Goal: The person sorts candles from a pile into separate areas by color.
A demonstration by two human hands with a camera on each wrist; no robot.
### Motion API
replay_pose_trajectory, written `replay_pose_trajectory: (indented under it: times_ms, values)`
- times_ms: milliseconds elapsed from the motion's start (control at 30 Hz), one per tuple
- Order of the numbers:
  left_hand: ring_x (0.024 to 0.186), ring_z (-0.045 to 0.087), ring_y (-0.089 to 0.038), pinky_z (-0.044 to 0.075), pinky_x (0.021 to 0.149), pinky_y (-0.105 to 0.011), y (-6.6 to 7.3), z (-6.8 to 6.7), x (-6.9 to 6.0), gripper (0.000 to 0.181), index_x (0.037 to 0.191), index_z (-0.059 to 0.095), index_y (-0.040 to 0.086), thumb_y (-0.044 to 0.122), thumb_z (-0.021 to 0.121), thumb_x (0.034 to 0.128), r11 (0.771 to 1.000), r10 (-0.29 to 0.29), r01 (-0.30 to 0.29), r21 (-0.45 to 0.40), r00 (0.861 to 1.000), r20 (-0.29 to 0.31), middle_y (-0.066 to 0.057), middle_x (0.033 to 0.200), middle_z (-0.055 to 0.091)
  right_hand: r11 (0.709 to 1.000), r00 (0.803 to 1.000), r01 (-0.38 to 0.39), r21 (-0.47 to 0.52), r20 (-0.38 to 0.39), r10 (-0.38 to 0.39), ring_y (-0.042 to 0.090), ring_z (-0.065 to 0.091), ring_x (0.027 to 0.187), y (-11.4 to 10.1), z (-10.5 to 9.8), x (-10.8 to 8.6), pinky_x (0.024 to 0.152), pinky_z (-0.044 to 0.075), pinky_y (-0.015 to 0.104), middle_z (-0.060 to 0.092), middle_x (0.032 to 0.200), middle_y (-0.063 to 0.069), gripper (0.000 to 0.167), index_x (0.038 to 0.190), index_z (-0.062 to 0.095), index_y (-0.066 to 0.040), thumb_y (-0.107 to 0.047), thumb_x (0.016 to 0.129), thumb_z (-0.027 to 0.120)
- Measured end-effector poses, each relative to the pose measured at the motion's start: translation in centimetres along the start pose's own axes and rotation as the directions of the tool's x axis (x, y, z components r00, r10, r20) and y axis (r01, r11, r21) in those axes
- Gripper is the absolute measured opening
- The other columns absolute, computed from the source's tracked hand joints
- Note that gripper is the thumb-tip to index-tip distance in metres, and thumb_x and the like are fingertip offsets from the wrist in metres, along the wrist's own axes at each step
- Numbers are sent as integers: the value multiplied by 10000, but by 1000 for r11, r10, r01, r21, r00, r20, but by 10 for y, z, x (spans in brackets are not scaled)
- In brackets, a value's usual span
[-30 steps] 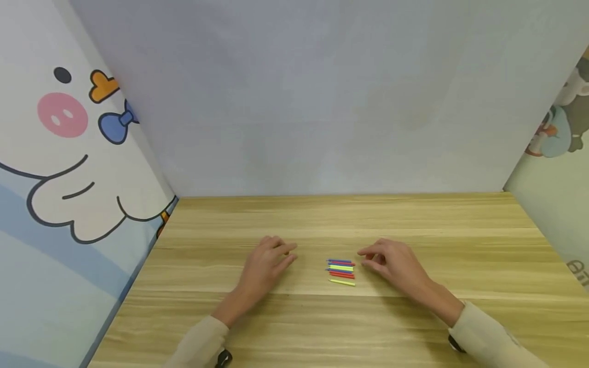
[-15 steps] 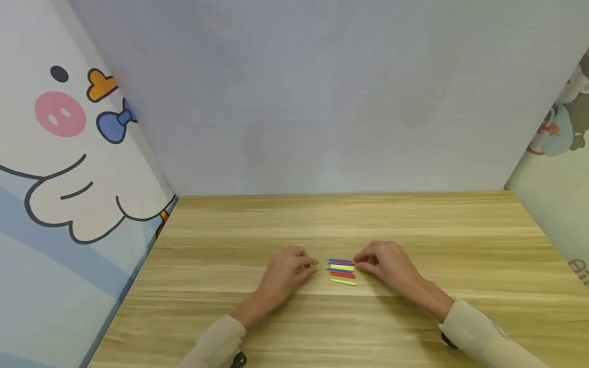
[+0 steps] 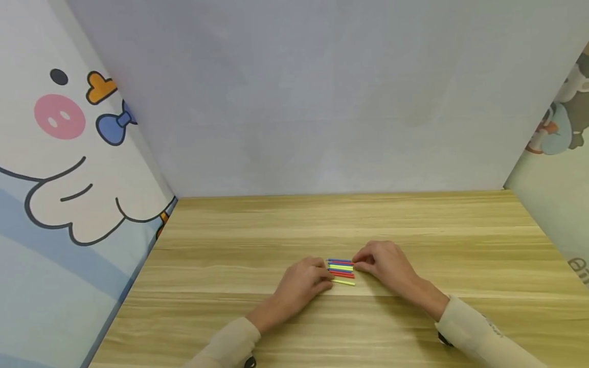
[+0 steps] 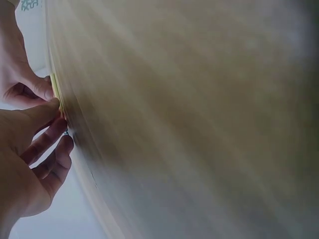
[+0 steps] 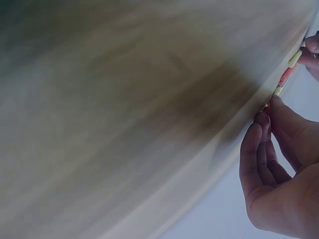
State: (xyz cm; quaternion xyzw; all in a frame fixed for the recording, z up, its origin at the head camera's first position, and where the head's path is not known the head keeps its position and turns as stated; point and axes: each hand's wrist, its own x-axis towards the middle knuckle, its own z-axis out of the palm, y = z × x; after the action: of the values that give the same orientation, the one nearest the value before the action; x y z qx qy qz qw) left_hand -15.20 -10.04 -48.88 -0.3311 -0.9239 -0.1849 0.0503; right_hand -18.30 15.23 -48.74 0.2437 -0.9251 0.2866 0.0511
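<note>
In the head view, several thin coloured sticks (image 3: 342,273), blue, red and yellow, lie side by side on the wooden table, one yellow stick (image 3: 344,282) slightly apart at the near side. My left hand (image 3: 301,283) is at their left ends, thumb and forefinger a little apart around the covered tip of that yellow stick. Opposite, my right hand (image 3: 388,265) pinches the end of a red stick with thumb and forefinger. In the left wrist view a yellow stick (image 4: 55,87) shows beside my thumb. A red stick (image 5: 286,76) appears between the hands in the right wrist view.
The wood-grained table (image 3: 257,220) runs back to a pale grey wall (image 3: 294,102). On the left stands a cartoon-printed panel (image 3: 69,168); another printed panel (image 3: 552,194) borders the right side.
My left hand has moved right to the sticks' left ends, now covering some tips. My right hand has shifted slightly left, its fingertips now on a red stick's end.
</note>
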Motion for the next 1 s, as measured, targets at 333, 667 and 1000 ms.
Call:
replay_pose_trajectory:
  times_ms: [333,667,1000]
  values:
    - [916,647,-81,547,779,-250,2,1,2,104,980,849,193,280,799,953,999,-33,32,37,999,15,87,948,686,1000,1000,-3,-7,-4,3,2,542,695,-4,2,2,649,466,247,710,819,-115,65,903,836,-170,-158,857,882]
    - [925,668,-79,553,778,-246,3,3,3,95,947,844,189,268,793,960,999,-27,27,32,1000,-11,100,953,700,1000,1000,-1,-6,-20,1,7,531,684,-5,3,3,639,459,242,697,790,-121,73,868,829,-181,-151,843,891]
    - [944,682,-80,561,800,-257,3,4,4,92,917,837,202,272,797,960,999,-39,40,35,999,-21,108,950,707,1000,999,2,9,-41,-2,9,588,719,-6,2,3,670,500,267,727,820,-112,69,864,825,-192,-159,854,884]
